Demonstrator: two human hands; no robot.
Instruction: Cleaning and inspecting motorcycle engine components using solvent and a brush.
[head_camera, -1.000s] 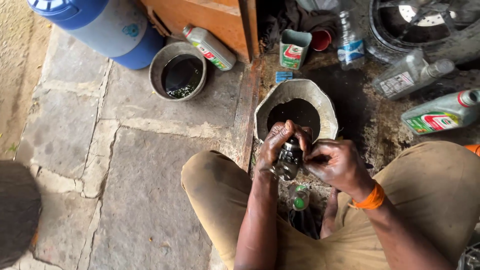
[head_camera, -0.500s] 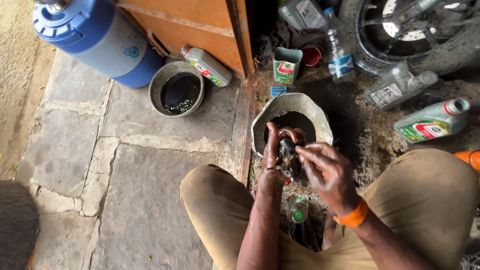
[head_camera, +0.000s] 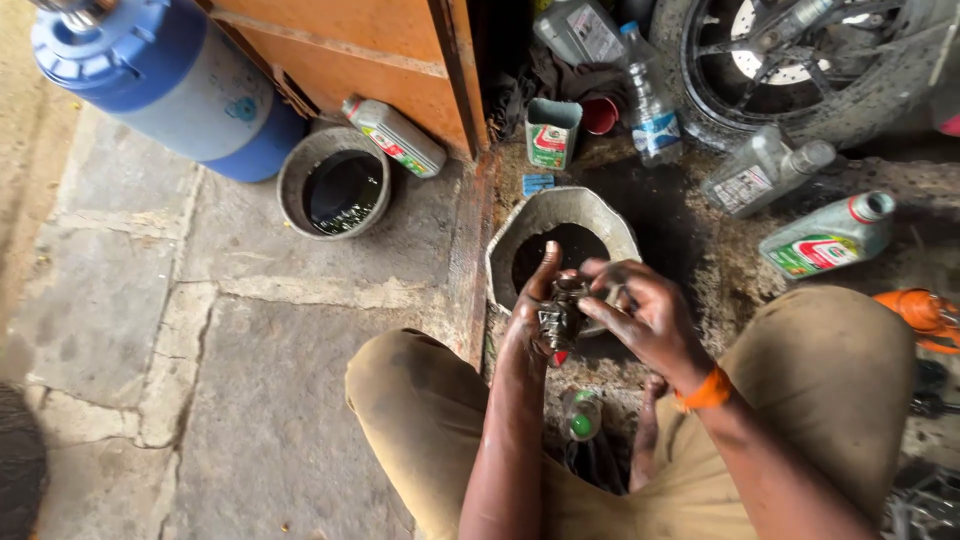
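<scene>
We hold a small, dark, oily metal engine part (head_camera: 560, 318) between both hands, just above the grey, many-sided metal basin (head_camera: 520, 232) with black oil inside. Our left hand (head_camera: 535, 315) cups the part from the side, its fingers (head_camera: 548, 262) straight and pressed together against it. Our right hand (head_camera: 640, 318) covers it from the other side, and its fingers (head_camera: 600, 300) pinch and rub the top of the part. We judge the cleaning is in progress: the part is wet and black, both hands are dirty, and it is not yet put down.

Below the fingers, between our knees, stands a green-capped bottle (head_camera: 581, 415). Beyond the fingers we see a round grey bowl of dark oil (head_camera: 336, 184), a blue gas cylinder (head_camera: 170, 85), an orange wooden door (head_camera: 390, 50) and a motorcycle wheel (head_camera: 790, 60). To the right of the fingers lie a green oil bottle with a red cap (head_camera: 828, 238) and a grey oil bottle (head_camera: 765, 165). Nothing stands between the hands and the basin.
</scene>
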